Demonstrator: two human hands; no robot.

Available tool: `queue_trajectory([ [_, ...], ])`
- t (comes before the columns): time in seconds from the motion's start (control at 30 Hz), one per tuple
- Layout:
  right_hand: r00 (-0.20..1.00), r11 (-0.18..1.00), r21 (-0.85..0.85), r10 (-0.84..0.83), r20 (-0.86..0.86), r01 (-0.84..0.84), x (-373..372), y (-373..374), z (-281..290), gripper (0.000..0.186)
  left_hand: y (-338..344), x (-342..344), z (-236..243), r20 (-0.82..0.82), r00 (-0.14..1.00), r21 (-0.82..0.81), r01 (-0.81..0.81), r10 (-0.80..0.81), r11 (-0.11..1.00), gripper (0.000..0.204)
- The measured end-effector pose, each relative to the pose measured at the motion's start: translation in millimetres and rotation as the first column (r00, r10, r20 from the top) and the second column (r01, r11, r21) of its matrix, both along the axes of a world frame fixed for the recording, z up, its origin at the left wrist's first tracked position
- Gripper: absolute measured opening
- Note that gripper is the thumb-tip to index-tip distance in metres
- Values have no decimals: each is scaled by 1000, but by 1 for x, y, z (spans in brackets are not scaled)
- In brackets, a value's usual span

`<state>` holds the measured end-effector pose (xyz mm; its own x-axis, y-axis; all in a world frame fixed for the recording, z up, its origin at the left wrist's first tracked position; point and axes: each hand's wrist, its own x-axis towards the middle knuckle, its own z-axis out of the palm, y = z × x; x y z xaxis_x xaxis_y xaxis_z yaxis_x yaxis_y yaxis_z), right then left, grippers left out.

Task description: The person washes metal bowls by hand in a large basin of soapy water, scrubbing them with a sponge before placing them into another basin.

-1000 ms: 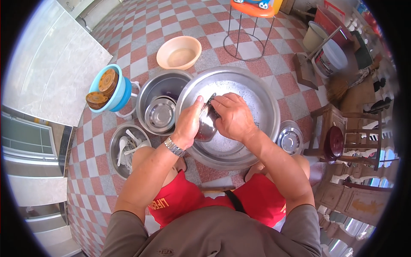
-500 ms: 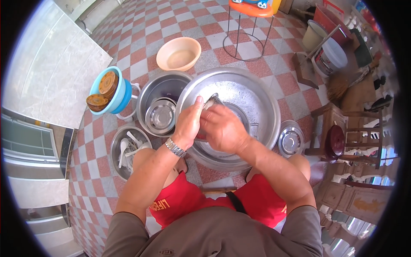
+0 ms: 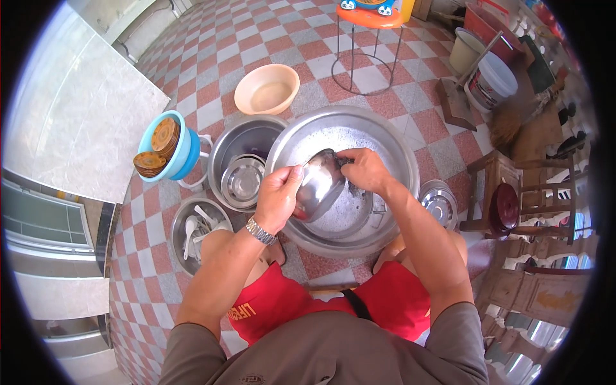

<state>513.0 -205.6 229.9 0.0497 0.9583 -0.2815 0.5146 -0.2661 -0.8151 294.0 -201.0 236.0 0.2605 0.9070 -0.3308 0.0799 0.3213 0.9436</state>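
A shiny metal bowl is tilted above a large metal basin of sudsy water. My left hand grips the bowl by its left side, thumb on top, with its curved outer surface toward me. At the far right edge of the bowl, my right hand is closed on a small dark scouring pad, which is mostly covered by the fingers. Inside the basin, a handle of another metal piece shows near the right wall; the rest of it is hidden.
Left of the basin, a metal pot holds smaller metal bowls. A bowl of white spoons, a blue basket with brown plates and a peach tub stand around. Metal plates and a wooden chair are right.
The bowl has turned from nearly edge-on to showing its broad curved side. My right hand has moved away from my left, to the bowl's far right edge.
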Motion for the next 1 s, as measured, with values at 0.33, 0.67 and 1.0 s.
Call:
queue_trajectory([
  [0.33, 909, 685, 632, 110, 401, -362, -52, -24, 18, 40, 11, -4, -14, -14, 997, 120, -67, 69, 991, 52],
  [0.67, 983, 785, 613, -26, 183, -93, -27, -13, -3, 36, 6, 2, -4, -53, 999, 66, -1, 4, 998, 59],
  [1.0, 917, 600, 743, -35, 396, -298, -34, -19, 13, 32, 10, 1, 3, 61, 995, 13, -81, 80, 997, 56],
])
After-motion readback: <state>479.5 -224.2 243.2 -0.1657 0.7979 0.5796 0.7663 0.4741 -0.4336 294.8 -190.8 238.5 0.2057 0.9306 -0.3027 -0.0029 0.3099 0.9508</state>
